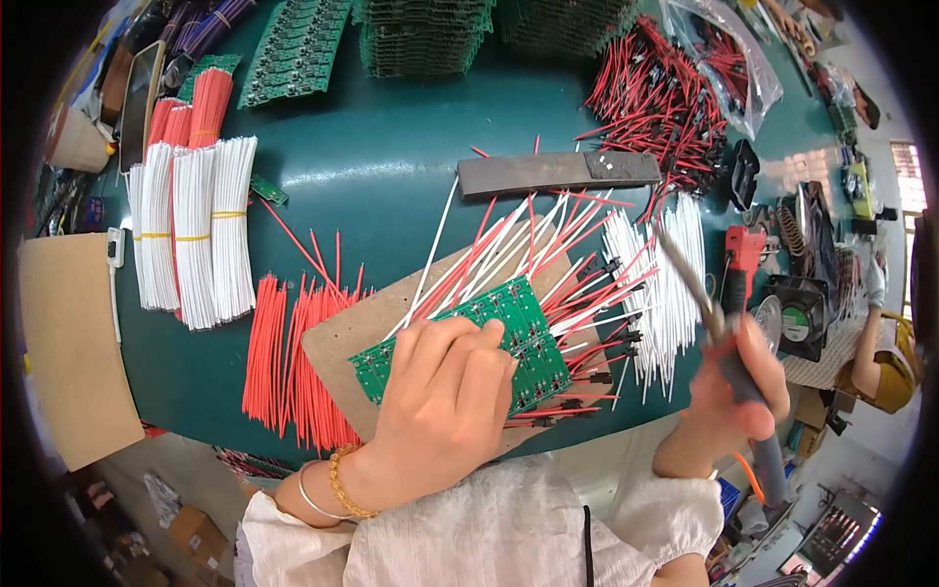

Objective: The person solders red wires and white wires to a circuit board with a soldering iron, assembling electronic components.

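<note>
A green circuit board panel (528, 342) lies tilted on a brown fibreboard sheet (337, 342) in front of me. My left hand (445, 391) is on the panel with its fingers curled, holding it; its fingertips are partly hidden. Red and white wires (479, 254) stick out from the panel's far and right sides, several ending in black connectors. To the right, my right hand (729, 391) is wrapped round the grey handle of a soldering iron (693, 284). The iron's metal shaft points up and left, apart from the panel, and is slightly blurred.
A dark metal bar (538, 174) lies across the wires. Red wires (303, 362) and white-wire bundles (196, 235) are on the left, loose white wires (665, 293) on the right. Stacked circuit boards (421, 34) stand at the back. A red-and-black tool (743, 259) and another person (875, 362) are at right.
</note>
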Demonstrator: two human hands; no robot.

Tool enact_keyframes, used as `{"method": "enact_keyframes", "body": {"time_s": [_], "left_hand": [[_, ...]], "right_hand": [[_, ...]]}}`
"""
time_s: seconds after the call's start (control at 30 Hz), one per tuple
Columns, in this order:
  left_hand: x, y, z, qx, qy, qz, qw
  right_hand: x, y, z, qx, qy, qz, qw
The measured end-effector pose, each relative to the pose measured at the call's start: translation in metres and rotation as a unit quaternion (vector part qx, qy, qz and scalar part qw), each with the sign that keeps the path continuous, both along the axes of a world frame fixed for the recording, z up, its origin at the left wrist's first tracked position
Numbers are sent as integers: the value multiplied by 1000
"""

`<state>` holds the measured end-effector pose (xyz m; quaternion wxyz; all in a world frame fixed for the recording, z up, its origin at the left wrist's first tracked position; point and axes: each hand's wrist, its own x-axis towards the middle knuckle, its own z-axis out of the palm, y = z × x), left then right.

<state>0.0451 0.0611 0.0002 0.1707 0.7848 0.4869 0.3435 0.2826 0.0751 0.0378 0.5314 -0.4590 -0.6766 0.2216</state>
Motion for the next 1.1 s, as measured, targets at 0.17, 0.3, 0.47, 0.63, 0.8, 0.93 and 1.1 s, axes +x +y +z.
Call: {"method": "enact_keyframes", "body": {"time_s": [0.17, 0.3, 0.47, 0.63, 0.8, 0.93, 1.1], "left_hand": [[7, 3, 1, 6, 28, 8, 1000], [10, 0, 3, 1, 61, 30, 998], [14, 2, 4, 0, 71, 31, 997], [15, 3, 4, 9, 84, 40, 996], [16, 4, 0, 34, 101, 46, 993], [15, 5, 0, 36, 106, 42, 993], [16, 4, 1, 19, 96, 45, 994]], "right_hand": [[-9, -34, -11, -60, 97, -82, 990], [-13, -41, -23, -57, 118, -38, 991], [-41, -35, -24, -78, 100, -153, 980], [-42, -31, -23, -83, 91, -98, 988], [-37, -24, -25, -59, 41, 23, 997], [-36, -18, -18, -42, 6, 56, 998], [-38, -23, -19, -66, 14, 16, 998]]}}
